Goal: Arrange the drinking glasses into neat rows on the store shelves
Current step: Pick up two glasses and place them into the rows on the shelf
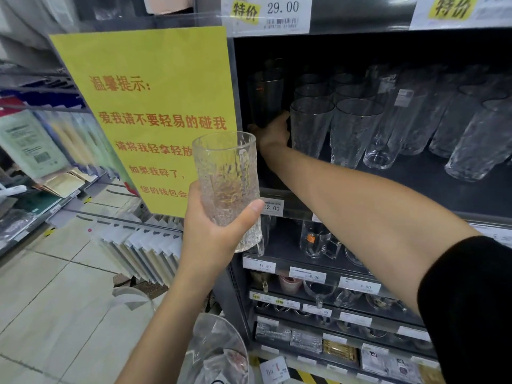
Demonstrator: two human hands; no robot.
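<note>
The left grip (216, 231) is clenched around the lower half of a textured clear glass (227, 184), thumb across the front. It holds the glass upright in the air, off the shelf, just at 9 o'clock of the shelf unit's front edge.

At 1 o'clock from that glass, the right grip (273, 131) reaches deep into the dark shelf (415, 187). Its thumb and fingers curl round the base of a tall dark glass (266, 101) that stands at the shelf's 9 o'clock end. A black sleeve (471, 300) covers the upper part of that arm.

Just at 3 o'clock of the right grip, tapered clear glasses (354, 131) stand in rows running front to back, the nearest one touching or almost touching the hand. Further toward 3 o'clock are more clear tumblers (385, 134), set less evenly.

A yellow notice (155, 106) with red writing hangs at 9 o'clock of the shelf. A price label (279, 12) reading 29.00 sits at 12 o'clock. Handled glass mugs (315, 239) stand on the level below, at 6 o'clock of the right grip.
</note>
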